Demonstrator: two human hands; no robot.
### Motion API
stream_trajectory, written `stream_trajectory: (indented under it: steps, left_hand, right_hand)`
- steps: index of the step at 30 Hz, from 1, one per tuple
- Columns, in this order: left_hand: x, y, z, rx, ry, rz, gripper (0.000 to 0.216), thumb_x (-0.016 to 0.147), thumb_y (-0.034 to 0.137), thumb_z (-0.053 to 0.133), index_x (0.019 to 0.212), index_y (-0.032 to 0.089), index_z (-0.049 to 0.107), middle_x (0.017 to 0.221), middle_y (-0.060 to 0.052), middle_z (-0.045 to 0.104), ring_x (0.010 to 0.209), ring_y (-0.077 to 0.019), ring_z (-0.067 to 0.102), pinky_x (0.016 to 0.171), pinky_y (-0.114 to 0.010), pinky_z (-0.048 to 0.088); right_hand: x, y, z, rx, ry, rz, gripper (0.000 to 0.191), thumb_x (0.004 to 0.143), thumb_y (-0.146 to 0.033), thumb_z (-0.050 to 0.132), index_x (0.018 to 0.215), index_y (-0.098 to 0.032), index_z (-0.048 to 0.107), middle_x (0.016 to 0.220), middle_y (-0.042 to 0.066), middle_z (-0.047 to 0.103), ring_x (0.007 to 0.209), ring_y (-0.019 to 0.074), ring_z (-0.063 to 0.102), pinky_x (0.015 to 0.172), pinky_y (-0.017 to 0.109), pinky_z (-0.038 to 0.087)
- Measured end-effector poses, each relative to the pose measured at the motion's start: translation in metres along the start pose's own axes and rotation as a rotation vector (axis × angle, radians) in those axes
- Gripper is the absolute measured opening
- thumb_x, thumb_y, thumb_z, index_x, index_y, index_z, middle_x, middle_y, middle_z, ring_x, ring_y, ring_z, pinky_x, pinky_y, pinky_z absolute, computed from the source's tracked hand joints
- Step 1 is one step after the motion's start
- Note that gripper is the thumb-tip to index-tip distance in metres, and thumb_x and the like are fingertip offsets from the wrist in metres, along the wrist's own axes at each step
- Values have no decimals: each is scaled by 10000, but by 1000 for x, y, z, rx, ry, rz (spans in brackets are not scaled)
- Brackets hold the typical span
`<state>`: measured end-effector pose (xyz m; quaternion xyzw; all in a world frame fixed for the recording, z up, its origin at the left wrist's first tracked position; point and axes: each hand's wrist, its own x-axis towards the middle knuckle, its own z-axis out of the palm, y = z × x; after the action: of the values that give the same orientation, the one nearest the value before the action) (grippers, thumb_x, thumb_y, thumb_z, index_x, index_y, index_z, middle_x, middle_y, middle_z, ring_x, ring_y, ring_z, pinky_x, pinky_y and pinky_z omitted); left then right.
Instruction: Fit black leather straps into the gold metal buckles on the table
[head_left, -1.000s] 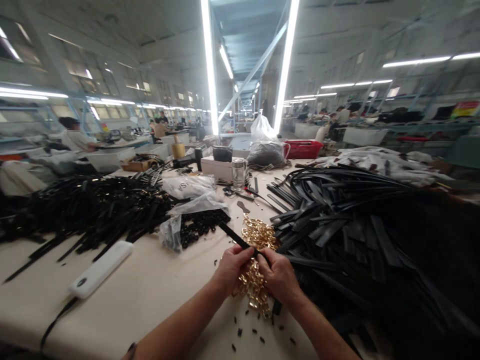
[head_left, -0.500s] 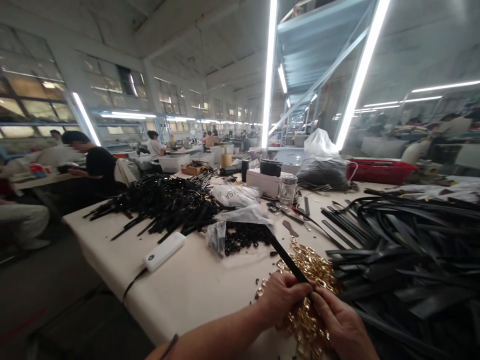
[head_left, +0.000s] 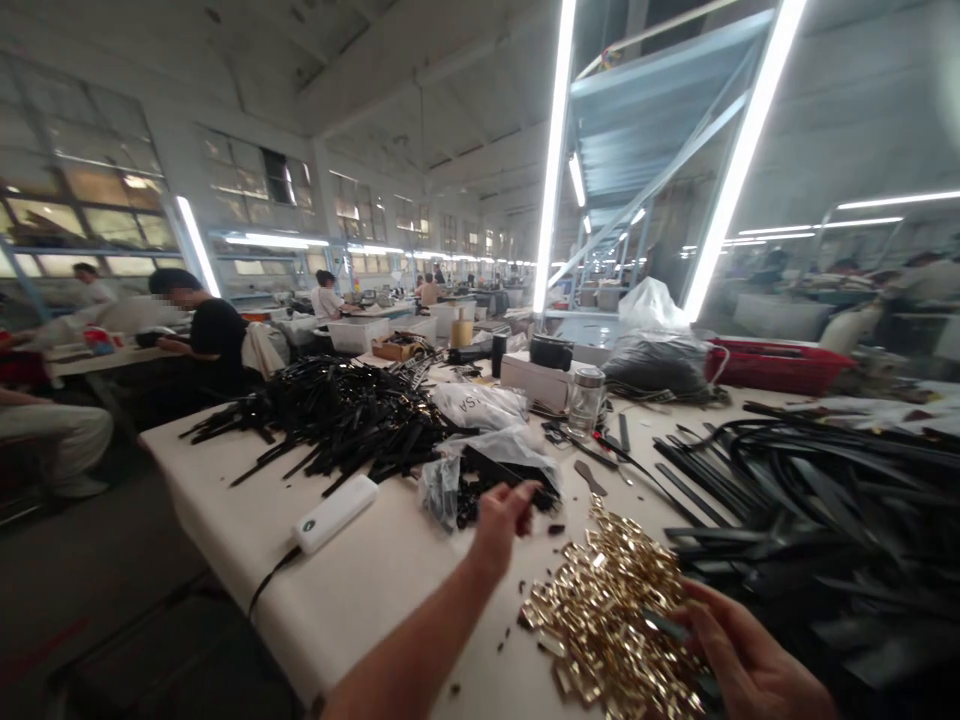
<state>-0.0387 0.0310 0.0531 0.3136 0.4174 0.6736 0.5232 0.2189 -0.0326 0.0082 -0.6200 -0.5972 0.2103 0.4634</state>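
My left hand (head_left: 504,525) is closed in a pinch in front of a clear plastic bag (head_left: 441,490) of small black loops. A flat black strap (head_left: 495,466) runs up and left from its fingertips, over the bag's opening. My right hand (head_left: 739,645) is at the right edge of a heap of gold metal buckles (head_left: 600,610). Its thumb and fingers are closed on a dark strip (head_left: 666,626), whose short end sticks out over the buckles. The rest of that strip is mostly hidden by the hand.
Black straps are piled at the left (head_left: 337,415), with long black strips (head_left: 817,500) stacked at right. A white power bank (head_left: 335,515) with a cable lies near the table's left edge. Behind stand a glass jar (head_left: 585,400) and a red basket (head_left: 780,367). Co-workers sit farther back.
My hands were together on a black strap over the gold buckles. They have parted: the left moved up and left to the bag, the right slightly right. The buckle heap is more exposed.
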Motion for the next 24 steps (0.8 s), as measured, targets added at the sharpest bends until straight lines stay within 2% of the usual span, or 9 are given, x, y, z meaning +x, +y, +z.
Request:
stream_trajectory:
  steps: [2,4,7,10,13,15,17,20,24]
  left_hand:
    - [24,31,-18,-61,94,7,232,652,310,757,630,146,595,448,50,505,354,-51,395,355,-169,267]
    - [51,54,-39,-126,193,4,213,743,309,691,698,153,553,531,48,560,391,-37,457,382,-128,324]
    - [78,63,-57,-185,253,-28,157,840,303,588,797,164,530,624,27,609,469,-46,551,423,-108,392]
    - [70,42,-53,-198,217,-79,28,856,200,538,852,174,543,679,12,638,514,-69,603,431,-122,424]
    - [36,2,-30,-148,55,-149,175,801,155,582,973,188,575,788,-10,672,556,-85,637,446,-138,438]
    - [12,-24,-16,-70,-63,-150,356,739,188,663,1081,206,569,865,-25,684,570,-87,643,454,-140,429]
    - [-3,-42,-8,34,-134,-85,493,688,247,720,1151,202,557,877,-34,685,573,-89,639,463,-145,415]
    - [-7,-51,-10,145,-155,7,565,661,319,733,1175,168,554,843,-41,683,564,-99,627,481,-167,409]
    - [2,-50,-20,177,-117,9,542,680,323,700,1174,154,552,856,-49,686,584,-97,621,503,-172,408]
  right_hand:
    - [0,-4,-9,-79,101,-106,418,788,-547,533,1022,-228,669,841,41,747,680,215,702,628,268,547]
    - [1,-7,-15,-105,184,-145,424,844,-522,473,1047,-194,649,841,59,739,666,207,694,631,278,537]
    - [4,-7,-23,-105,247,-133,393,878,-477,449,1047,-176,636,822,60,731,641,189,684,634,277,529]
    - [5,-5,-28,-110,294,-121,362,890,-449,451,1045,-179,636,808,55,727,644,182,677,647,279,527]
    - [4,-4,-31,-189,261,-167,308,895,-409,458,998,-199,659,882,58,725,750,190,675,711,286,514]
    - [1,-7,-30,-284,145,-216,252,888,-372,483,932,-221,679,907,44,718,807,186,664,744,277,493]
    - [-2,-10,-27,-403,-15,-250,199,875,-339,515,876,-243,689,882,21,708,809,174,652,740,267,473]
    - [-7,-16,-21,-591,-171,-273,111,830,-281,583,867,-250,683,861,15,678,819,179,627,734,279,447]
    - [-9,-17,-15,-747,-206,-274,87,792,-192,613,829,-236,678,860,33,644,836,197,600,743,304,422]
